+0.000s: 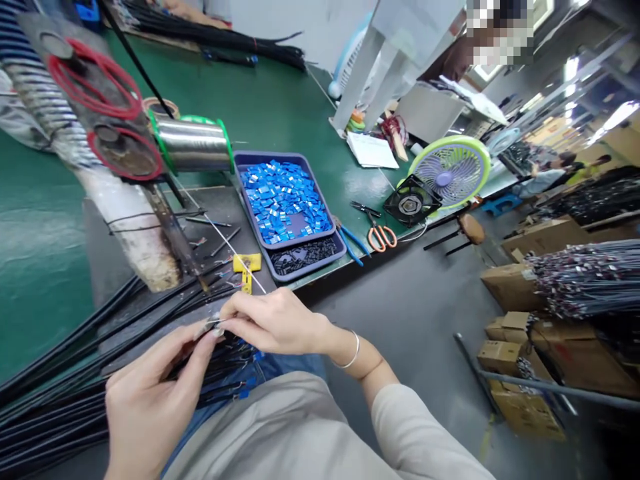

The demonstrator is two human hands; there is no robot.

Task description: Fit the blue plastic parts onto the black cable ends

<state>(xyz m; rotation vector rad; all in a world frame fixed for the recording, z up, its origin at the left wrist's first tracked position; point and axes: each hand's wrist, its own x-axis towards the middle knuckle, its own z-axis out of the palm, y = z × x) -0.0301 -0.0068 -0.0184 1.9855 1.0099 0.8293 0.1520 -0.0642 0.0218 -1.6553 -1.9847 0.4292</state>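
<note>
My left hand (153,393) pinches the end of a black cable between thumb and forefinger. From the right, my right hand (280,325) closes its fingertips on the thin wires (214,323) at that same end. The wire tips themselves are too small to make out clearly. Under and beside my hands runs a bundle of black cables (55,420), and several of them end in small blue connectors (245,388) close to my lap. Just beyond my right hand lies a yellow tool (247,263).
A tray of blue connectors (285,193) overlaps a tray of small black parts (305,257). Beyond are a solder wire spool (195,145), blue-handled pliers (354,243), orange-handled scissors (382,238) and a green fan (445,177). A stained fume hose (127,213) hangs at left.
</note>
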